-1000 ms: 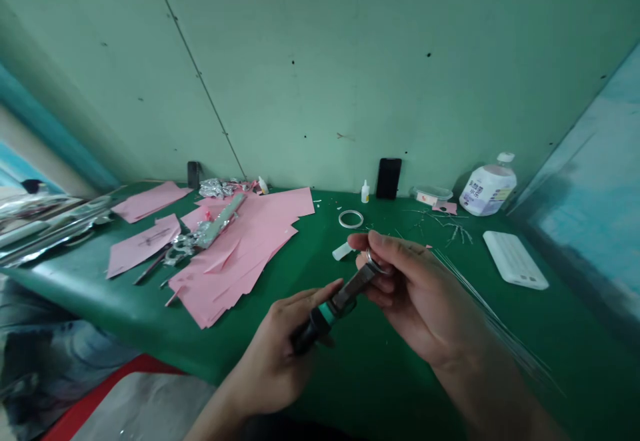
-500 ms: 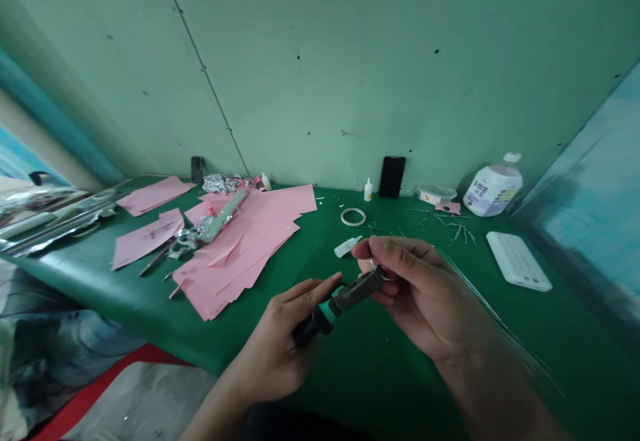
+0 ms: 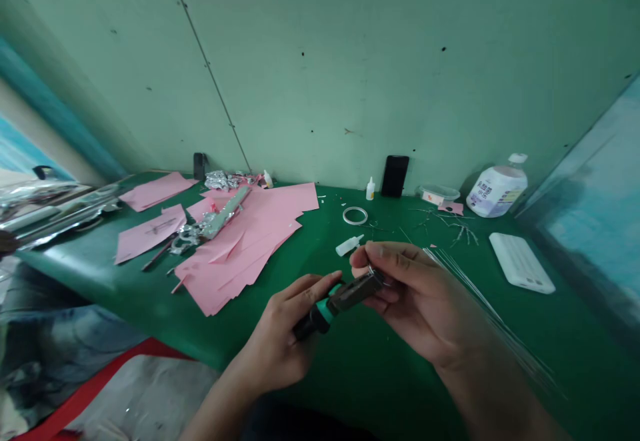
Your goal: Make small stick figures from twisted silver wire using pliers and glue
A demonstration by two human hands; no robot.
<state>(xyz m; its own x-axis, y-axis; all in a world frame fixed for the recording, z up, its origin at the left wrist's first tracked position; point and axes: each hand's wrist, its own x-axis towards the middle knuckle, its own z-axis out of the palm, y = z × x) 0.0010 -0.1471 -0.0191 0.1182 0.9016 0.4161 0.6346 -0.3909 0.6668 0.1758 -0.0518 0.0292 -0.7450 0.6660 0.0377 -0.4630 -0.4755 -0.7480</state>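
Note:
My left hand point(image 3: 285, 331) is closed around the black and teal handle of what look like pliers point(image 3: 345, 296). Their dark metal head points right, toward my other hand. The fingers of my right hand point(image 3: 415, 288) pinch a thin piece of metal wire point(image 3: 371, 270) at the tip of the pliers. A shiny curved part of it shows; the rest is hidden by the fingers. Just beyond the fingertips lies a small white glue bottle point(image 3: 349, 246). Several straight thin wires point(image 3: 480, 298) lie beside and under my right forearm.
Pink paper sheets point(image 3: 260, 228) spread to the left, with crumpled foil point(image 3: 220, 180) behind. Toward the wall are a tape roll point(image 3: 355, 208), a phone point(image 3: 395, 176), bent wires point(image 3: 464, 233) and a large bottle point(image 3: 495, 191). A white power bank point(image 3: 521, 262) lies right. A person's leg point(image 3: 65, 348) is at left.
The view has shifted slightly. The shiny loop at the tip of the pliers shows less roundly now, and my right fingers have turned a little. Both hands keep their holds.

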